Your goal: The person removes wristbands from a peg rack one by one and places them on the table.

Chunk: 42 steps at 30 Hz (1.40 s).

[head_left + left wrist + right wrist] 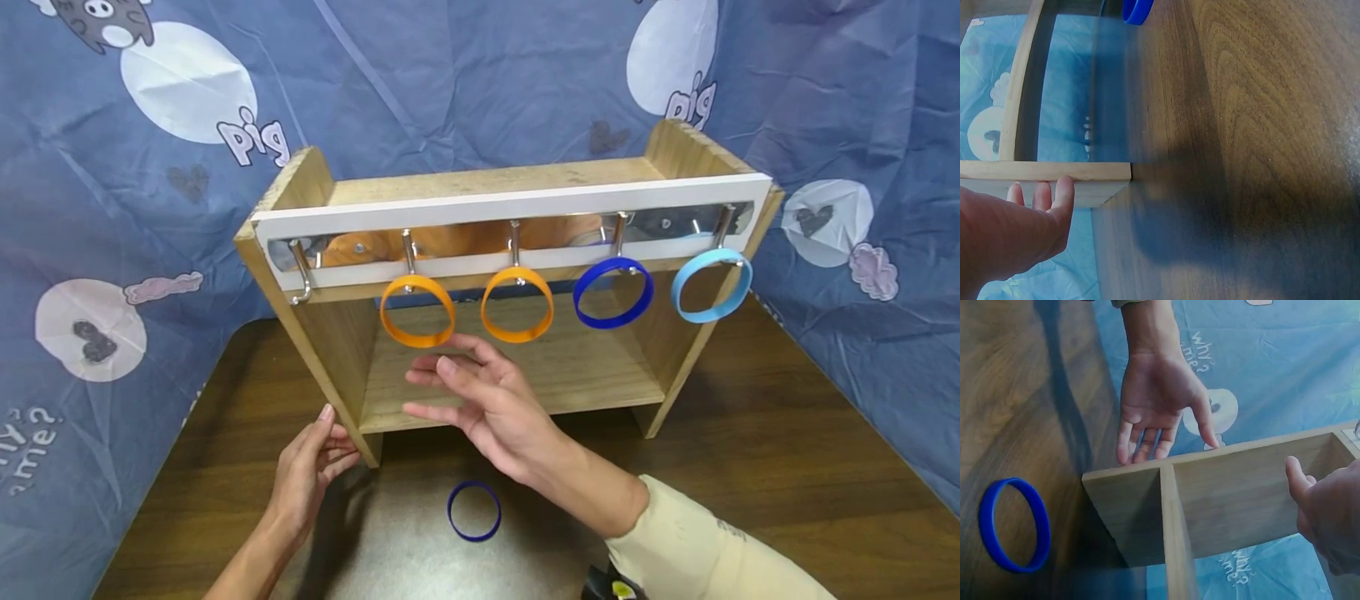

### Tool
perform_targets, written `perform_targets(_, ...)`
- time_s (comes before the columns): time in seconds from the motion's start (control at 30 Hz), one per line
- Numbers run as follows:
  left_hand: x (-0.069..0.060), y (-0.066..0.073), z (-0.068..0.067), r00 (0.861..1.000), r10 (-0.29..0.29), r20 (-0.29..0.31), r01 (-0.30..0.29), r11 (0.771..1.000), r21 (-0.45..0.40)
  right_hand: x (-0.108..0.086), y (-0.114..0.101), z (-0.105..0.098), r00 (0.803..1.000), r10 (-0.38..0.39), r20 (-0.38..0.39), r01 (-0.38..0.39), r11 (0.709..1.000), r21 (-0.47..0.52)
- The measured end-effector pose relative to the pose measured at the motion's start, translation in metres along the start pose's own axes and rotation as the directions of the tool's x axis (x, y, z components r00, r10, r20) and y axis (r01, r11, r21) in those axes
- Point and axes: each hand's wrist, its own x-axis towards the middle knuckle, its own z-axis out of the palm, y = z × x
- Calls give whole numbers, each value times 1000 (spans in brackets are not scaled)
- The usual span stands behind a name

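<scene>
In the head view, my left hand [309, 462] rests its fingers on the lower left edge of a small wooden shelf [517, 408]. Its extended fingers and thumb also show against the side panel in the right wrist view. My right hand [498, 400] hovers in front of the shelf, fingers spread and loosely bent, holding nothing. Its fingertips are just under an orange wristband [385, 312]; I cannot tell whether they touch it. Further right hang a second orange wristband [483, 308], a dark blue wristband [581, 304] and a light blue wristband [678, 292], each on a metal hook.
Another blue wristband [475, 540] lies on the wooden table [817, 467] in front of the shelf. The leftmost metal hook [302, 271] sticks out from the white-framed strip [465, 268]. A blue patterned cloth [480, 92] hangs behind and at both sides.
</scene>
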Motion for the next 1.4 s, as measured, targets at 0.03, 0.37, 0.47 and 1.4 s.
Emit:
perform_targets(0.03,0,0,0,1000,-1,-2,1,1000,3,1,0,1,1000,-6,-4,6,1000,4)
perform_targets(0.37,1,0,0,1000,23,-3,-23,1000,1,8,1,13,993,-87,-81,91,995,46)
perform_targets(0.47,2,-2,-1,999,36,8,-36,999,1,9,1,16,990,-105,-95,111,992,60)
perform_targets(1.4,0,-2,-1,1000,30,-1,-30,1000,-4,6,1,32,984,-159,-86,165,984,70)
